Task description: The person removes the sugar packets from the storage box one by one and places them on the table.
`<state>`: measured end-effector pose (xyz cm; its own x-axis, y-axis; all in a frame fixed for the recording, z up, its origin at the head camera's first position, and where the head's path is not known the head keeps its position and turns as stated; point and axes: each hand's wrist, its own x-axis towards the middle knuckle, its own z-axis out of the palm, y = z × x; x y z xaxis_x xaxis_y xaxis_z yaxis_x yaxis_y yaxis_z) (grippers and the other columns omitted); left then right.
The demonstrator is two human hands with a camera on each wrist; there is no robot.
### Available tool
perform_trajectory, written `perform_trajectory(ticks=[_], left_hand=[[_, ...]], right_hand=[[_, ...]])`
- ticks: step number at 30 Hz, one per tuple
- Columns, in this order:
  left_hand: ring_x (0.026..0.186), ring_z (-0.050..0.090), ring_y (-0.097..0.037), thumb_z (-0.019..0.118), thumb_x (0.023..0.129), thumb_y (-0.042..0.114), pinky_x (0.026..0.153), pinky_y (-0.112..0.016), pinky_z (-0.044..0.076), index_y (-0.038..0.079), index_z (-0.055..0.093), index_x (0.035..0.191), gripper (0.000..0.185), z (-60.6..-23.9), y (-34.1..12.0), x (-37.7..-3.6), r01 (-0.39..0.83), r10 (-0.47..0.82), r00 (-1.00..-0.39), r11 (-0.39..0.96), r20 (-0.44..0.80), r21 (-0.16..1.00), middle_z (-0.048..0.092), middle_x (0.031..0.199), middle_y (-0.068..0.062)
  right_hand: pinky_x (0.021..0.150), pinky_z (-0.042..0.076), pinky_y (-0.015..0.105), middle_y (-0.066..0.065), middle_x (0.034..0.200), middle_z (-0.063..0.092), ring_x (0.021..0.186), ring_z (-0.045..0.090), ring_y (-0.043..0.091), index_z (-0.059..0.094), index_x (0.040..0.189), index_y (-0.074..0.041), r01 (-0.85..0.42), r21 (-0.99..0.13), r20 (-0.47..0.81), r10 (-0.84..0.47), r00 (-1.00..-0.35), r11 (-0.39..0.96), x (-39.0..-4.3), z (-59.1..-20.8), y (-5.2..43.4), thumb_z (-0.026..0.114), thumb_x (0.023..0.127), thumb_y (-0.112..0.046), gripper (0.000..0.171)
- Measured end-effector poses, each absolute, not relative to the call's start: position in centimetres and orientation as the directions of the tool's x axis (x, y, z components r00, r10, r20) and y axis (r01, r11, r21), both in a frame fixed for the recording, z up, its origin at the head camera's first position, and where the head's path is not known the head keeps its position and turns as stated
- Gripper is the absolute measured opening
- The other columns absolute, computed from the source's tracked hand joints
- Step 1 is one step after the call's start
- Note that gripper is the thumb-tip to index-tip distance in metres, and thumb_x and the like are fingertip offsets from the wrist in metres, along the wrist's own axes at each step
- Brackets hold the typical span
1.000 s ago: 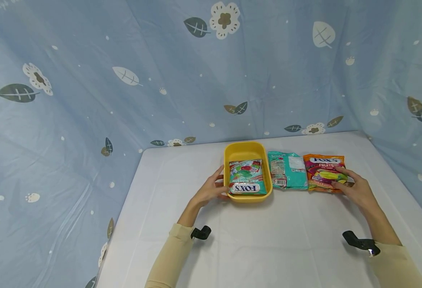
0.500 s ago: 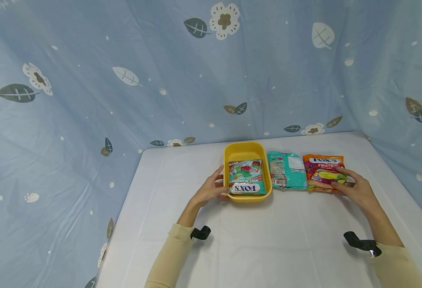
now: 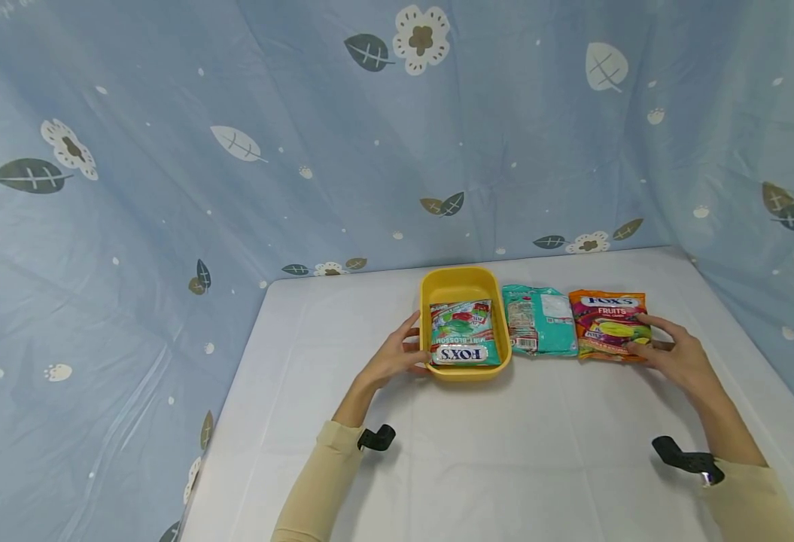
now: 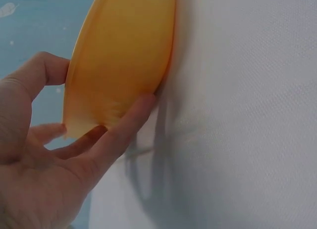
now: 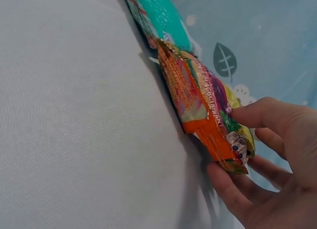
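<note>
Against the left side of a yellow plastic tray [image 3: 460,280] rests my left hand [image 3: 391,358]; its thumb touches the rim and its fingers lie along the outer wall [image 4: 119,65]. Inside the tray lies a teal bag of Fox's Mint Blossom candy [image 3: 464,333]. Beside it on the right, another teal candy bag [image 3: 541,321] lies back side up. An orange and purple bag of Fox's Fruits candy [image 3: 606,325] follows in the row. My right hand [image 3: 676,361] touches that bag's right end, fingers loosely spread about its edge [image 5: 240,144].
The row stands toward the back of a white-covered table [image 3: 491,459]. Behind and to the left hangs a blue curtain [image 3: 342,135] with leaf and flower prints. A black wrist mount [image 3: 376,438] sits on each forearm.
My right hand has slid slightly to the right along the orange bag, which has stayed nearly in place. The left hand and the tray have not visibly moved.
</note>
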<state>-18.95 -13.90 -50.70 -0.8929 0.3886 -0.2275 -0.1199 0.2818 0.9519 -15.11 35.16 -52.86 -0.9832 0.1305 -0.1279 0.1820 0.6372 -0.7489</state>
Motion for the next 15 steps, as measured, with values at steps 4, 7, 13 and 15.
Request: perform_trajectory(ticks=[4,7,13,15], left_hand=[[0.126,0.054,-0.036,0.070,0.086,0.008,0.082,-0.041,0.062,0.028,0.017,0.158,0.091,-50.5,-13.9,-18.9,-0.113,0.377,-0.899,0.292,-0.222,0.950,0.038,0.150,-0.016],[0.125,0.055,-0.035,0.071,0.085,0.008,0.080,-0.039,0.063,0.027,0.019,0.158,0.091,-50.6,-13.9,-18.9,-0.119,0.371,-0.901,0.283,-0.223,0.952,0.038,0.150,-0.014],[0.126,0.054,-0.035,0.073,0.083,0.008,0.078,-0.039,0.063,0.030,0.021,0.157,0.093,-50.9,-13.9,-19.1,-0.133,0.360,-0.904,0.272,-0.229,0.953,0.039,0.150,-0.012],[0.126,0.054,-0.035,0.073,0.083,0.008,0.078,-0.040,0.063,0.030,0.021,0.157,0.093,-50.9,-14.0,-19.2,-0.135,0.360,-0.904,0.273,-0.232,0.952,0.039,0.151,-0.012]], right_hand=[[0.079,0.056,0.059,0.042,0.150,0.019,0.119,0.043,0.063,0.029,0.153,-0.004,0.168,-0.748,-0.112,0.127,-0.986,0.642,-15.0,-52.7,35.2,0.059,0.096,-0.039,0.073],[0.082,0.052,0.065,0.042,0.150,0.019,0.119,0.042,0.062,0.030,0.152,-0.004,0.173,-0.741,-0.113,0.134,-0.985,0.649,-15.0,-52.5,35.1,0.058,0.096,-0.039,0.072],[0.081,0.049,0.069,0.039,0.151,0.023,0.121,0.040,0.062,0.033,0.151,-0.004,0.152,-0.711,-0.074,0.142,-0.987,0.686,-15.2,-52.0,35.0,0.059,0.096,-0.038,0.070],[0.082,0.047,0.071,0.038,0.152,0.023,0.122,0.039,0.063,0.034,0.151,-0.003,0.143,-0.701,-0.060,0.143,-0.988,0.699,-15.3,-51.7,35.0,0.060,0.096,-0.038,0.070]])
